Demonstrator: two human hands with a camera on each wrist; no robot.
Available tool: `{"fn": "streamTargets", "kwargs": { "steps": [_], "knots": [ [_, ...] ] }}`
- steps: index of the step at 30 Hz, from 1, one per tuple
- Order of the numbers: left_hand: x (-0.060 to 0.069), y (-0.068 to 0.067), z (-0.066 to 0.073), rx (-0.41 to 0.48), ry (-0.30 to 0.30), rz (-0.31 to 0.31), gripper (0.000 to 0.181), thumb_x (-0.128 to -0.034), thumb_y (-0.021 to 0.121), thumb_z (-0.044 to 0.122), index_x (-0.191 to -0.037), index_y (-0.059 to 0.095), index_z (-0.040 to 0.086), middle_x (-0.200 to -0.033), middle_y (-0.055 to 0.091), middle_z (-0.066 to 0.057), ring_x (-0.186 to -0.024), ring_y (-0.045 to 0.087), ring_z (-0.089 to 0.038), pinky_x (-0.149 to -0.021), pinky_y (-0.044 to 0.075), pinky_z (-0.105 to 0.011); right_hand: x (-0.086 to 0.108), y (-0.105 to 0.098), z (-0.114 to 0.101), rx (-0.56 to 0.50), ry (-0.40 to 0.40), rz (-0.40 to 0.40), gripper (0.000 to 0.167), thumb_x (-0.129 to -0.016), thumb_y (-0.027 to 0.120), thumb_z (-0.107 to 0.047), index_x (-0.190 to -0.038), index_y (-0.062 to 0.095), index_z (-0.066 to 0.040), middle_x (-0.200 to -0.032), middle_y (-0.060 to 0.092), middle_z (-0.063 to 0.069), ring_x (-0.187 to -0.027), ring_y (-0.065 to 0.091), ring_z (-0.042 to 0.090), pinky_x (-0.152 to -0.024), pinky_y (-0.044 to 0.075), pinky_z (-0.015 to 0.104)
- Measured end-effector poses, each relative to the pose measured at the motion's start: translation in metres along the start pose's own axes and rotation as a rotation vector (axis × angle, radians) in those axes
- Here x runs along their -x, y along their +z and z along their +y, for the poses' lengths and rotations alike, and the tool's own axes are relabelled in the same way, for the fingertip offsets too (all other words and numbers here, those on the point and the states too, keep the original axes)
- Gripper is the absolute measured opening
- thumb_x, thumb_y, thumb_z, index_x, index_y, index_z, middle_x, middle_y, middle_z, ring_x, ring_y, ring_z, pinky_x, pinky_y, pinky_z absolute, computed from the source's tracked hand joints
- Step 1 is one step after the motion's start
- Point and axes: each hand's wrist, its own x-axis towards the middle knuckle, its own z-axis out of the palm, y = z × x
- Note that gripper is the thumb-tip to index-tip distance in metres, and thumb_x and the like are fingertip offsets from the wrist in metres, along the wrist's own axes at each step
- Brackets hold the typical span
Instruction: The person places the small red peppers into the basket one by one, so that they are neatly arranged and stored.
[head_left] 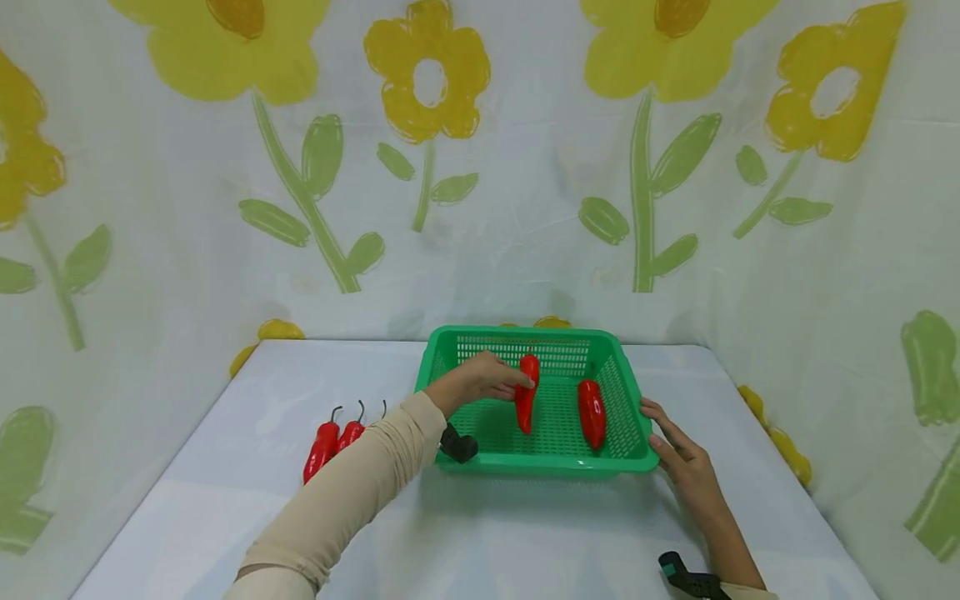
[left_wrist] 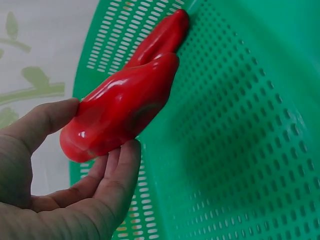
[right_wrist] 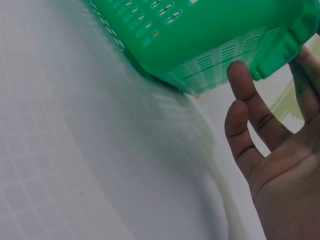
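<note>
The left hand [head_left: 487,377] pinches a red pepper [head_left: 527,400] between thumb and fingers, over the inside of the green basket [head_left: 540,465]. In the left wrist view the held pepper [left_wrist: 122,105] hangs in front of a second red pepper [left_wrist: 167,37]. That other pepper [head_left: 592,414] lies in the right part of the basket. At the basket's right rim is the right hand [head_left: 686,471], its fingers at the edge. The right wrist view has the right hand [right_wrist: 285,160] with fingers extended and slightly bent beside the basket wall [right_wrist: 210,65].
Several red peppers with dark stems [head_left: 322,450] lie on the white table [head_left: 247,417] left of the basket, partly hidden by the left sleeve [head_left: 360,492]. A pale cloth with printed yellow flowers [head_left: 430,79] hangs behind the table.
</note>
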Motion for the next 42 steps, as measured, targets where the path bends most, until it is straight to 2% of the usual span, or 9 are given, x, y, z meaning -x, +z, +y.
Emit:
{"fn": "streamTargets", "kwargs": {
  "steps": [6,13,17,24,31,42],
  "knots": [
    [-0.011,0.013,-0.002,-0.057,-0.013,-0.004,0.053,-0.0819,0.082,0.013,-0.121,0.056,-0.010,-0.109,0.063,-0.017,-0.100,0.066,-0.028,-0.096,0.054,-0.042,0.001,0.002,0.003,-0.008,-0.014,-0.002,0.044,-0.107,0.047,-0.011,-0.150,0.043,-0.005,-0.160,0.033,0.003,-0.143,0.028,-0.001,-0.099,0.043,0.014],
    [-0.023,0.024,0.007,-0.087,-0.057,-0.015,0.045,-0.0828,0.082,0.012,-0.115,0.059,-0.009,-0.103,0.064,-0.016,-0.093,0.067,-0.026,-0.098,0.052,-0.043,-0.002,-0.001,0.003,0.037,-0.020,0.016,0.043,-0.107,0.047,-0.011,-0.150,0.045,-0.008,-0.160,0.034,0.003,-0.146,0.026,0.003,-0.100,0.041,0.013],
    [-0.029,0.029,0.011,-0.094,-0.076,-0.025,0.050,-0.0831,0.082,0.012,-0.121,0.057,-0.011,-0.103,0.065,-0.018,-0.095,0.068,-0.028,-0.099,0.051,-0.044,-0.002,-0.002,0.003,0.051,-0.016,0.021,0.043,-0.107,0.047,-0.012,-0.150,0.045,-0.009,-0.160,0.034,0.003,-0.146,0.025,0.004,-0.100,0.040,0.013],
    [-0.037,0.037,0.008,-0.064,-0.094,-0.037,0.059,-0.0823,0.082,0.008,-0.128,0.050,-0.011,-0.104,0.063,-0.020,-0.099,0.067,-0.032,-0.099,0.051,-0.045,0.002,-0.004,0.002,0.029,-0.008,0.010,0.044,-0.107,0.047,-0.010,-0.150,0.045,-0.008,-0.160,0.034,0.003,-0.147,0.024,0.005,-0.101,0.039,0.013],
    [-0.047,0.043,0.003,-0.088,-0.136,-0.094,0.057,-0.0839,0.080,0.007,-0.130,0.051,-0.012,-0.107,0.065,-0.021,-0.102,0.066,-0.034,-0.097,0.053,-0.043,0.001,-0.003,0.001,0.019,-0.023,0.001,0.044,-0.106,0.048,-0.009,-0.150,0.045,-0.008,-0.160,0.034,0.005,-0.148,0.023,0.008,-0.104,0.037,0.013],
    [-0.058,0.056,0.001,-0.075,-0.169,-0.091,0.058,-0.0848,0.079,0.005,-0.132,0.049,-0.012,-0.111,0.064,-0.024,-0.106,0.065,-0.036,-0.096,0.054,-0.041,-0.001,-0.002,0.004,0.012,-0.039,-0.005,0.043,-0.106,0.048,-0.008,-0.149,0.045,-0.005,-0.160,0.033,0.007,-0.148,0.023,0.009,-0.105,0.035,0.013]
  ]
}}
